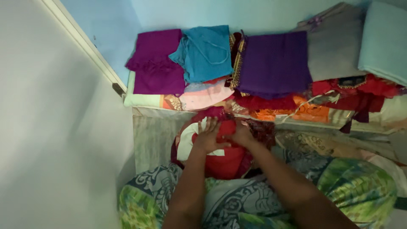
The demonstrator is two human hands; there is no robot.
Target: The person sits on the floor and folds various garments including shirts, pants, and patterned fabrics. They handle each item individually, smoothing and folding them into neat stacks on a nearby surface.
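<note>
A red garment with white patches [224, 159] lies bunched on my lap, just below the edge of a shelf. My left hand [208, 136] rests flat on it with the fingers spread. My right hand [241, 135] pinches a fold of the same red cloth beside a dark maroon patterned piece [259, 129]. Both forearms reach forward over my green and grey patterned clothing [339, 186].
Stacks of folded clothes fill the shelf ahead: a magenta piece [154, 63], a teal piece [205, 53], a purple piece [273, 63], a grey one [335, 46], a pale blue one [383, 40], and red and orange cloth [313, 111] below. A white wall [51, 127] stands close on the left.
</note>
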